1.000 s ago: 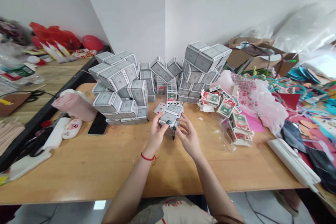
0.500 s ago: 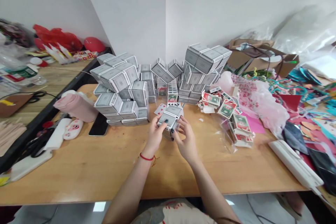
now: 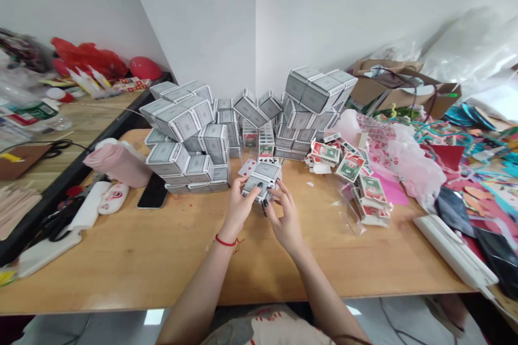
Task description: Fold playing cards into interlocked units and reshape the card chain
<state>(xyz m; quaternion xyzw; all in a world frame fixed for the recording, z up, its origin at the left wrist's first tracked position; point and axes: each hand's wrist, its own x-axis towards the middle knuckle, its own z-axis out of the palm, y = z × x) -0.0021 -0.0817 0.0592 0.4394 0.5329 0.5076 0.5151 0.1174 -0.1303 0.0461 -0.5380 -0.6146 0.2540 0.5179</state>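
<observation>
Holding card block (image 3: 267, 170) in L hand (image 3: 238, 205), thumb pressed on top, fingers at L side; touching block's near R corner w/ R hand (image 3: 288, 222), fingers part-curled, can't tell if pinching; located mid table (image 3: 186, 259), btw front & back edges; note loose cards (image 3: 246, 167) just beyond block; see L stack (image 3: 182, 118) & R stack (image 3: 313, 110) twd back edge, red boxes (image 3: 350, 166) nr R stack, phone (image 3: 152, 192) nr L stack, twd L edge
</observation>
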